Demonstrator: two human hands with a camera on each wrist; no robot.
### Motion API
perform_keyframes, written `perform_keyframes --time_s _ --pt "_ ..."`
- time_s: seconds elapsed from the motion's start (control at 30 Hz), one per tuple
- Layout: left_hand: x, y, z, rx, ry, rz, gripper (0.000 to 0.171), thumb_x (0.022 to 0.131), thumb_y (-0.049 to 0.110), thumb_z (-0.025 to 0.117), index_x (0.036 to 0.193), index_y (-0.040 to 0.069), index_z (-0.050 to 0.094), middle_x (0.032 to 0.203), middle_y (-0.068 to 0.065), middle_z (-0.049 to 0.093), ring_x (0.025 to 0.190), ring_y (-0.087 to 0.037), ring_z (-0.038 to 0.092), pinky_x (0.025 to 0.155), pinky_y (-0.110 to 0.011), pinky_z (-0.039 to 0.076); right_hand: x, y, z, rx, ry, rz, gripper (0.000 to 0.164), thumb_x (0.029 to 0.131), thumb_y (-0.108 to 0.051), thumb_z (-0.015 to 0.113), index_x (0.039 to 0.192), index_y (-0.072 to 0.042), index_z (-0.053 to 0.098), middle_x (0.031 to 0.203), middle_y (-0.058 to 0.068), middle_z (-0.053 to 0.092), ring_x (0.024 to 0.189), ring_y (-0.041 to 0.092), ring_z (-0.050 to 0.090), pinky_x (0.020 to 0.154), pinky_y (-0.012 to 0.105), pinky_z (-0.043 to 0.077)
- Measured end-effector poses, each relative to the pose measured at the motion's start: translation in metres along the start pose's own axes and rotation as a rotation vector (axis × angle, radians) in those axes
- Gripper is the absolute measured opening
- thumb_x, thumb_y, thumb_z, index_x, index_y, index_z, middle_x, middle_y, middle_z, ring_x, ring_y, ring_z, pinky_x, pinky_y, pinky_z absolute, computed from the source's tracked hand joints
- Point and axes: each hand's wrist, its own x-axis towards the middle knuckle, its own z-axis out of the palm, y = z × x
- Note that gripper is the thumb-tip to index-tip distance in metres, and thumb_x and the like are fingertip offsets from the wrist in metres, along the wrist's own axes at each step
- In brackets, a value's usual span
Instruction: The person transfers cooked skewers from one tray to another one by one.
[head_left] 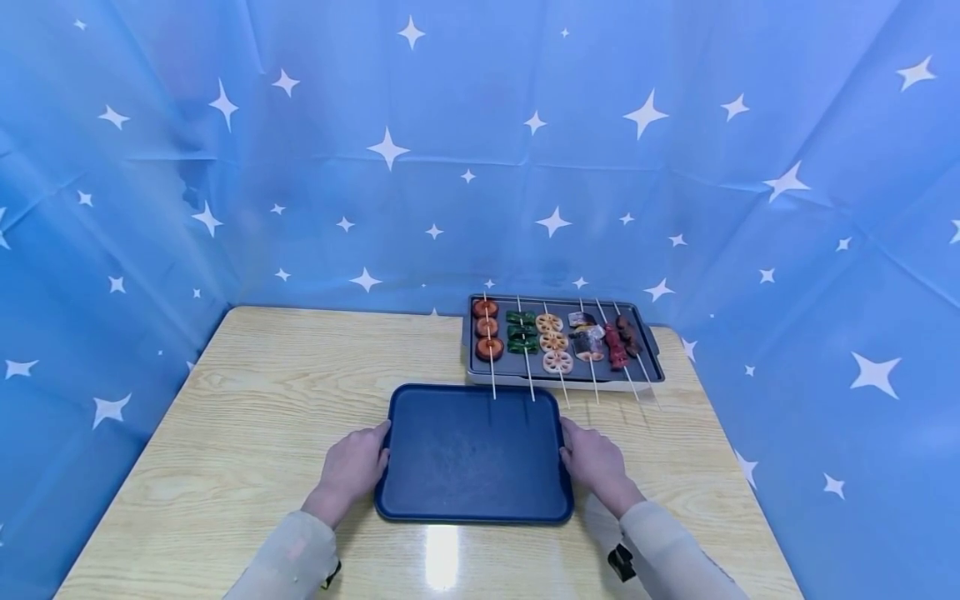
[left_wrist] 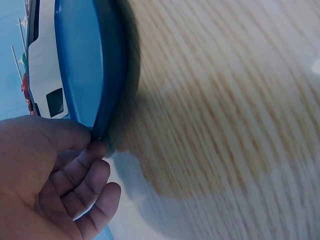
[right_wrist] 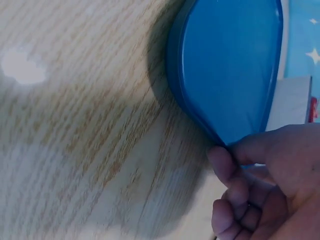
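Note:
A dark blue rectangular tray (head_left: 474,458) with a raised rim lies in the middle of the head view, with nothing on it. My left hand (head_left: 352,460) pinches its left rim between thumb and curled fingers, as the left wrist view also shows for the same hand (left_wrist: 60,175). On the opposite side my right hand (head_left: 594,457) grips the right rim; the right wrist view has that thumb (right_wrist: 255,148) over the edge and the fingers curled beneath. Behind the tray stands a flat grill pan (head_left: 502,375) bearing several skewers.
The skewers hold round brown-red slices (head_left: 487,327), green pieces (head_left: 522,332), lotus root slices (head_left: 554,342), silvery fish-like pieces (head_left: 588,340), red chunks (head_left: 615,346) and brown chunks (head_left: 628,336). Their sticks jut past the pan's front edge. A blue starred curtain (head_left: 465,192) surrounds the wooden table (head_left: 255,400).

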Motion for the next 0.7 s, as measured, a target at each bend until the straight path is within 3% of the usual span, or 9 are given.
perform_keyframes --time_s 0.13,0.4,0.7 --pt "0.000 -0.001 0.002 0.002 -0.001 0.003 0.045 0.089 0.019 0.067 0.131 0.004 0.060 0.107 -0.015 0.072 0.093 -0.030 0.070 0.072 -0.044 0.060 -0.004 0.000 -0.005 -0.011 0.013 -0.010 0.039 0.088 -0.022 0.067 0.125 -0.010 0.063 0.093 0.018 0.072 0.074 0.035 0.067 0.052 0.046 0.052" --pt "0.000 -0.001 0.001 0.006 0.016 0.017 0.045 0.087 0.017 0.068 0.130 0.004 0.061 0.101 -0.013 0.073 0.087 -0.028 0.070 0.066 -0.041 0.059 -0.013 -0.012 -0.029 0.037 0.066 -0.042 0.013 0.089 -0.024 0.067 0.095 -0.012 0.070 0.065 0.000 0.062 0.056 0.017 0.054 0.045 0.033 0.040" --pt "-0.002 0.001 0.000 -0.011 -0.005 0.007 0.046 0.089 0.017 0.066 0.132 0.003 0.059 0.112 -0.016 0.071 0.098 -0.032 0.069 0.075 -0.045 0.060 -0.018 -0.014 -0.058 0.082 0.100 -0.067 0.012 0.091 -0.024 0.064 0.095 -0.014 0.070 0.066 -0.002 0.063 0.052 0.011 0.051 0.042 0.028 0.038"
